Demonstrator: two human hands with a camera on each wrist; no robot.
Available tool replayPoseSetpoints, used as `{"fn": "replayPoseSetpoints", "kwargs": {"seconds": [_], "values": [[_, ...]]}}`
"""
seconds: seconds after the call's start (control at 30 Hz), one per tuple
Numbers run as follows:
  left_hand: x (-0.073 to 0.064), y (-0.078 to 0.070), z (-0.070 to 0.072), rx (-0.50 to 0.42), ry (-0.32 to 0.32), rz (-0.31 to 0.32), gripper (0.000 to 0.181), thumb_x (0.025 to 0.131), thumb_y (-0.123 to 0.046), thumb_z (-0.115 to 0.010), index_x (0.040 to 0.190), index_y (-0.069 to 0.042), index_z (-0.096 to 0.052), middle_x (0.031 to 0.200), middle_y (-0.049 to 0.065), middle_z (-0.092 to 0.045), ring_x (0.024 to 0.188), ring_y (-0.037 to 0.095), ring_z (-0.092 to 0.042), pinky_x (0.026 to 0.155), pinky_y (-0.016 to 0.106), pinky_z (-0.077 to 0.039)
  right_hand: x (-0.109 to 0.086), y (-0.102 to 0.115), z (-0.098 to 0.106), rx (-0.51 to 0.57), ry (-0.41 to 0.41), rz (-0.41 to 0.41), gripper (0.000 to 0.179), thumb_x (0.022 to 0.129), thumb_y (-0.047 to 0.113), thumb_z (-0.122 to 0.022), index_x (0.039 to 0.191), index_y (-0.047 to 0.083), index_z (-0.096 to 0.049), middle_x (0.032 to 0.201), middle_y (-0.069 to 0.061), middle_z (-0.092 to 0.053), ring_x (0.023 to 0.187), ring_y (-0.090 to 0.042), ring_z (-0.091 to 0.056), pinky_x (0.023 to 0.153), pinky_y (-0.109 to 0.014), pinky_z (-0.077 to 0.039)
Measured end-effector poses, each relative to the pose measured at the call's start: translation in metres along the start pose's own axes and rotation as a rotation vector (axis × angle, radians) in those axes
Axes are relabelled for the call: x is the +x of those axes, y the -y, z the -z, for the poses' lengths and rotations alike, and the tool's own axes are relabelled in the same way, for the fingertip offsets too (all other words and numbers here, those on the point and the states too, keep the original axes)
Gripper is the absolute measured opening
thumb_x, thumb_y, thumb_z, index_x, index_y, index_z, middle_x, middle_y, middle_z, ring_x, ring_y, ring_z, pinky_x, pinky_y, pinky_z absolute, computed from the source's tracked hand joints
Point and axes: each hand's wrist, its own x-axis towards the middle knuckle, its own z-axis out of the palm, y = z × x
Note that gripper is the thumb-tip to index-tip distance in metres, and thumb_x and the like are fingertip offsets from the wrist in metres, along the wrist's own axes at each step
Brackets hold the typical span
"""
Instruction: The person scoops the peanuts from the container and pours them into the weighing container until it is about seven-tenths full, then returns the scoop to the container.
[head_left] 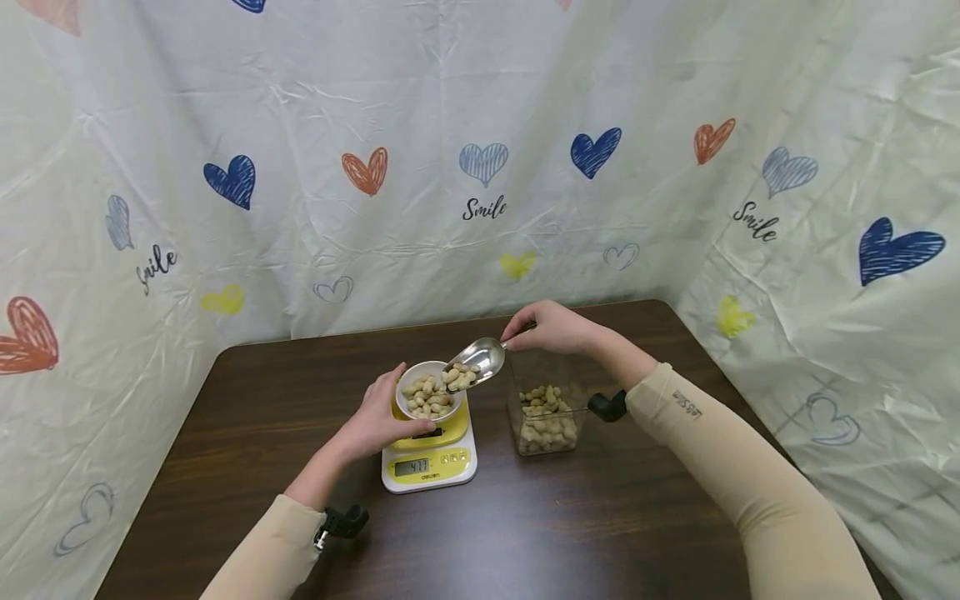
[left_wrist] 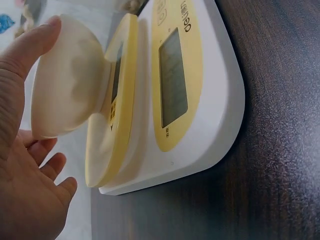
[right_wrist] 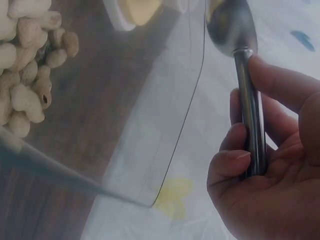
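Note:
A white bowl (head_left: 426, 366) of unshelled peanuts (head_left: 429, 402) sits on a yellow and white digital kitchen scale (head_left: 467, 468), whose display is lit. My left hand (head_left: 377, 418) holds the bowl, thumb on the near side and fingers round the far left; the left wrist view shows the thumb against the bowl's wall (left_wrist: 70, 75). Over the bowl's right rim, a metal scoop (head_left: 488, 356) tilts down with peanuts (head_left: 459, 377) at its lip. My right hand (head_left: 553, 327) grips the scoop's handle (right_wrist: 251, 115), fingers curled round it.
Right of the scale stands a clear square container (head_left: 514, 417), part filled with peanuts (head_left: 549, 427), below my right forearm. All this is on a dark wooden table (head_left: 300, 400). A white curtain (head_left: 405, 250) printed with hearts hangs behind the table and along its sides.

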Motion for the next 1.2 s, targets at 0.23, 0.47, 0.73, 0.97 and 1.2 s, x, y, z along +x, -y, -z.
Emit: {"fn": "replayPoseSetpoints", "kwargs": {"seconds": [0.23, 0.47, 0.73, 0.97, 1.2], "values": [[0.002, 0.002, 0.000, 0.011, -0.004, 0.002, 0.118, 0.073, -0.059, -0.088, 0.162, -0.015, -0.025, 0.159, 0.011, -0.029, 0.146, 0.031, -0.023, 0.111, 0.058, -0.032, 0.006, 0.009, -0.006, -0.106, -0.053, 0.032, 0.016, 0.096, 0.024, -0.073, 0.110, 0.018, -0.078, 0.119, -0.001, -0.069, 0.107, -0.020, -0.063, 0.086, -0.041, -0.052], [0.003, 0.003, 0.000, 0.005, -0.004, -0.003, 0.117, 0.073, -0.058, -0.088, 0.162, -0.014, -0.026, 0.159, 0.012, -0.031, 0.145, 0.032, -0.024, 0.111, 0.058, -0.033, 0.007, 0.014, -0.003, -0.164, -0.097, 0.030, 0.013, 0.097, 0.024, -0.072, 0.109, 0.020, -0.078, 0.119, 0.000, -0.068, 0.107, -0.020, -0.062, 0.085, -0.041, -0.052], [0.002, 0.002, -0.001, -0.001, -0.008, 0.001, 0.117, 0.073, -0.058, -0.088, 0.162, -0.013, -0.026, 0.158, 0.012, -0.031, 0.144, 0.032, -0.025, 0.110, 0.059, -0.033, 0.003, 0.011, 0.003, -0.165, -0.125, 0.016, 0.015, 0.098, 0.025, -0.072, 0.110, 0.021, -0.078, 0.123, -0.001, -0.067, 0.115, -0.022, -0.060, 0.088, -0.044, -0.051], [0.002, 0.001, -0.002, -0.011, -0.011, 0.007, 0.118, 0.074, -0.057, -0.088, 0.162, -0.011, -0.025, 0.158, 0.013, -0.031, 0.144, 0.033, -0.026, 0.110, 0.060, -0.033, -0.015, 0.013, 0.013, -0.110, -0.165, -0.012, 0.017, 0.099, 0.029, -0.071, 0.113, 0.022, -0.077, 0.130, -0.003, -0.062, 0.115, -0.025, -0.058, 0.087, -0.046, -0.050], [0.001, 0.002, -0.002, -0.021, -0.014, 0.008, 0.117, 0.073, -0.056, -0.089, 0.162, -0.014, -0.025, 0.157, 0.012, -0.033, 0.142, 0.031, -0.027, 0.111, 0.059, -0.032, -0.047, 0.006, 0.034, -0.096, -0.230, 0.011, 0.021, 0.098, 0.035, -0.071, 0.115, 0.024, -0.076, 0.126, 0.000, -0.064, 0.119, -0.024, -0.057, 0.090, -0.048, -0.049]]}}
